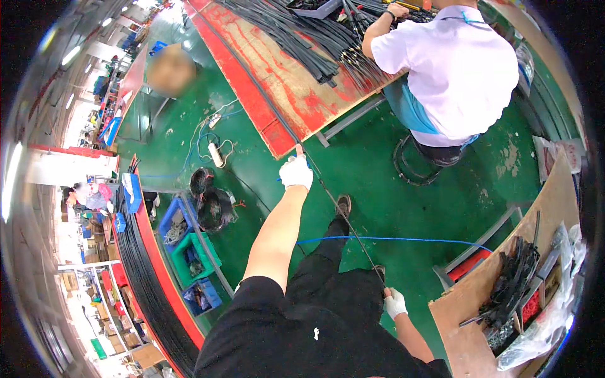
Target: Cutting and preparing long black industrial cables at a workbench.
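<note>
A long, thin black cable [336, 208] runs slantwise from the red-edged table [275, 133] down to my right side. My left hand [296, 173], in a white glove with a bare fingertip, is closed at the cable near the table's corner. A small bit of blue shows beside its fingers; what it is I cannot make out. Low by my right leg, my gloved right hand [395, 303] is closed around the cable's near part. Bundles of black cables [296, 41] lie on the far part of the table.
A co-worker in a white shirt [454, 69] sits on a stool [416, 167] at the table. A blue hose [403, 239] crosses in front of my legs. Black coils [214, 209], a green crate [194, 257] and a power strip [216, 155] are to the left. Cardboard [463, 318] with black parts lies right.
</note>
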The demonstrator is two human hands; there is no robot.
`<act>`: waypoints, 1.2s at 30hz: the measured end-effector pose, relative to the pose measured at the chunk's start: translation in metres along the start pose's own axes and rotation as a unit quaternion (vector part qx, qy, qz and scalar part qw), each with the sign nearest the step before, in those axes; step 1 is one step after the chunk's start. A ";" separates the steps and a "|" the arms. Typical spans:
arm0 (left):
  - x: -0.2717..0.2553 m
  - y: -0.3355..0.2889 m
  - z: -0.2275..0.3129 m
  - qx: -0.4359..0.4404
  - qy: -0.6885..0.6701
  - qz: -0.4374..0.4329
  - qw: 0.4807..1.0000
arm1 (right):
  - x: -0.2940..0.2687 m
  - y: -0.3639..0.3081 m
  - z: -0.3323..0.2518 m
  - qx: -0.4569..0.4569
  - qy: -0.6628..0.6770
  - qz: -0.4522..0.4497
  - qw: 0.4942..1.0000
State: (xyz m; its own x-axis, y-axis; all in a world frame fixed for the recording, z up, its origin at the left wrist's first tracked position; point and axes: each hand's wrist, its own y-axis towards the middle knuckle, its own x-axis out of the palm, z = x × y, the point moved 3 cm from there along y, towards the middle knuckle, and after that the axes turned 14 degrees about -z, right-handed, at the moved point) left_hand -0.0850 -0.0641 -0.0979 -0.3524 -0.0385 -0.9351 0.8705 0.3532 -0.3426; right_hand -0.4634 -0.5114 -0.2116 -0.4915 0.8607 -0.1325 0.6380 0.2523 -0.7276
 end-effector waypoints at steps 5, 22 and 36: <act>-0.017 0.001 -0.012 0.013 0.014 -0.012 1.000 | -0.008 0.081 -0.040 0.011 0.000 -0.114 0.993; -0.002 -0.007 -0.001 -0.004 0.029 -0.044 0.999 | 0.059 0.190 -0.292 -0.096 -0.082 -0.065 0.990; 0.022 -0.007 0.003 0.022 0.029 -0.043 0.998 | 0.046 0.178 -0.248 -0.072 -0.073 -0.074 0.992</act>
State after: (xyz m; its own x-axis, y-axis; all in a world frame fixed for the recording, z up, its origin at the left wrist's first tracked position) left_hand -0.0978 -0.0706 -0.1167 -0.4444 -0.0133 -0.8957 0.8498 0.3100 -0.4263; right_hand -0.2255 -0.3172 -0.1799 -0.6600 0.7388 -0.1364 0.6259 0.4402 -0.6438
